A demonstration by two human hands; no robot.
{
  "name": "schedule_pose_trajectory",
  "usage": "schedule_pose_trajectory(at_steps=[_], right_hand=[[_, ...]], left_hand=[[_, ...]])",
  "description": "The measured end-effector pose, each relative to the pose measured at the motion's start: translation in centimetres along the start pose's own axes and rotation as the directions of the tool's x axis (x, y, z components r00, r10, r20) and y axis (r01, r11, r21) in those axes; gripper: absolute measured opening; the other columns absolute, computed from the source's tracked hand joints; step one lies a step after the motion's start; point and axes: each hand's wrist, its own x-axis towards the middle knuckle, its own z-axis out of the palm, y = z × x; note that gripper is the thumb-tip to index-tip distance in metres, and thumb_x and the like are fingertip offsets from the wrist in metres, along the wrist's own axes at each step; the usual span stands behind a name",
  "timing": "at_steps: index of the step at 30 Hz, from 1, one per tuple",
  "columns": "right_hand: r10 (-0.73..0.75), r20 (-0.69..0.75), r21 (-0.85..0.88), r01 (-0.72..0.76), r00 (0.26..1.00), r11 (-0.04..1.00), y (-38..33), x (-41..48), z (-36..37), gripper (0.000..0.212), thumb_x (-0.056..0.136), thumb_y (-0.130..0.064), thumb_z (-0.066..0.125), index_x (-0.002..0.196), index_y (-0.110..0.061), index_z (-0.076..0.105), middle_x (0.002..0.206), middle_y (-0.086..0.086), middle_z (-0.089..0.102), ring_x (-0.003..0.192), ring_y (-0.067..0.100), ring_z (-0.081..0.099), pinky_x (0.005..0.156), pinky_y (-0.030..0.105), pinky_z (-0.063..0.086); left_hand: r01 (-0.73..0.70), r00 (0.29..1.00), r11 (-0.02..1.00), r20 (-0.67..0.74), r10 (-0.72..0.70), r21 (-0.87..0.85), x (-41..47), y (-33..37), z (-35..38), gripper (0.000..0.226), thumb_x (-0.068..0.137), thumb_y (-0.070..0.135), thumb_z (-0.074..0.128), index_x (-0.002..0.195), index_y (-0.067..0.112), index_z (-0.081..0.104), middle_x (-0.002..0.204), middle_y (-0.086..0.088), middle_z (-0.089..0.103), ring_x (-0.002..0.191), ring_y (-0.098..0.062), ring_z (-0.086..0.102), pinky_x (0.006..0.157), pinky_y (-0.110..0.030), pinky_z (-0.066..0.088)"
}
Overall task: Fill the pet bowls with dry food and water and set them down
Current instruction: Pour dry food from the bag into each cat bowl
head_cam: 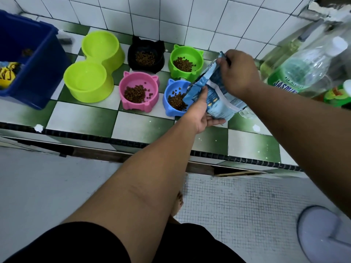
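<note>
Head view: one camera, looking down.
Left hand (199,113): clasps the food bag's lower edge, thumb on its face, fingers beneath.
Right hand (239,73): pinches the bag's top corner, above the left hand.
Food bag (215,92): between both hands, tilted, mouth over the blue bowl.
Blue bowl (171,109): just left of the left hand, on the worktop (81,114), holding kibble.
Pink bowl (133,105), green bowl (187,52), black bowl (145,45): farther left, each holding kibble.
Double lime bowl (106,59): well left; contents unclear.
Water bottle (303,67): just right of the right hand.
</note>
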Motion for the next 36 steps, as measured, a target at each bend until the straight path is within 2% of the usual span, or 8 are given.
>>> schedule_pose_trajectory(at_steps=[8,12,18,21,23,27,31,36], right_hand=[[0.055,-0.108,0.192,-0.034,0.993,0.981,2.2,-3.5,-1.0,0.03,0.103,-0.024,0.044,0.089,0.0,0.055,0.08,0.012,0.053,0.074,0.022,0.046,0.062,0.03,0.025],[0.141,-0.126,0.293,-0.099,0.982,0.951,2.3,-4.2,-1.3,0.03,0.104,-0.025,0.043,0.098,0.001,0.058,0.088,0.015,0.06,0.079,0.023,0.053,0.067,0.032,0.037],[0.282,-0.174,0.502,-0.162,0.943,0.85,2.2,-6.3,-0.5,0.02,0.105,-0.026,0.041,0.101,-0.014,0.056,0.086,-0.004,0.057,0.076,0.007,0.05,0.074,0.027,0.041],[0.351,-0.194,0.599,-0.173,0.916,0.782,2.5,-7.5,-0.1,0.021,0.106,-0.028,0.041,0.1,-0.014,0.055,0.089,-0.003,0.059,0.082,0.009,0.053,0.078,0.028,0.045],[0.37,-0.192,0.662,-0.159,0.909,0.733,2.4,-8.1,0.2,0.026,0.105,-0.029,0.04,0.102,-0.008,0.056,0.091,0.001,0.061,0.085,0.01,0.055,0.081,0.031,0.048],[0.406,-0.187,0.746,-0.14,0.895,0.651,1.5,-8.4,0.4,0.024,0.104,-0.028,0.042,0.098,-0.01,0.056,0.088,-0.001,0.061,0.084,0.009,0.055,0.081,0.034,0.05],[0.414,-0.162,0.791,-0.133,0.896,0.597,-0.5,-8.4,0.7,0.022,0.104,-0.028,0.043,0.084,-0.025,0.051,0.082,-0.007,0.059,0.08,0.007,0.054,0.077,0.032,0.049],[0.359,-0.127,0.828,-0.101,0.925,0.552,-4.0,-7.1,1.2,0.022,0.099,-0.038,0.045,0.082,-0.029,0.056,0.085,0.0,0.063,0.081,0.013,0.059,0.079,0.045,0.055]], left_hand=[[-0.084,0.994,0.962,-0.049,0.1,0.259,-1.2,0.9,-0.8,0.067,0.092,0.066,0.058,0.137,0.017,0.052,0.118,-0.013,0.074,0.094,-0.033,0.077,0.075,-0.056,0.063],[-0.11,0.986,0.942,-0.082,0.143,0.317,-2.4,1.5,-0.8,0.06,0.092,0.063,0.062,0.134,0.024,0.048,0.121,-0.008,0.071,0.094,-0.032,0.076,0.072,-0.054,0.064],[-0.188,0.965,0.906,-0.103,0.243,0.38,-3.7,1.9,-1.1,0.054,0.091,0.058,0.067,0.13,0.023,0.051,0.13,-0.006,0.066,0.102,-0.031,0.073,0.063,-0.044,0.064],[-0.235,0.949,0.854,-0.079,0.304,0.465,-4.6,2.0,-1.4,0.063,0.092,0.063,0.062,0.139,0.025,0.046,0.141,0.003,0.055,0.115,-0.029,0.065,0.067,-0.046,0.065],[-0.258,0.934,0.799,-0.072,0.351,0.543,-5.5,2.1,-1.7,0.058,0.097,0.061,0.054,0.142,0.025,0.046,0.134,0.008,0.049,0.117,-0.025,0.06,0.073,-0.049,0.065],[-0.3,0.91,0.742,-0.054,0.412,0.6,-7.4,2.7,-2.1,0.028,0.101,0.057,0.046,0.113,0.033,0.053,0.122,-0.004,0.063,0.11,-0.026,0.065,0.083,-0.047,0.062],[-0.402,0.848,0.733,-0.077,0.524,0.549,-9.4,3.8,-3.0,0.014,0.106,0.034,0.048,0.105,0.025,0.059,0.099,0.002,0.07,0.085,-0.014,0.068,0.054,-0.019,0.053],[-0.428,0.809,0.783,-0.194,0.554,0.452,-11.6,5.7,-4.6,0.015,0.104,0.028,0.055,0.09,0.026,0.06,0.095,0.003,0.072,0.088,-0.02,0.07,0.075,-0.035,0.059]])
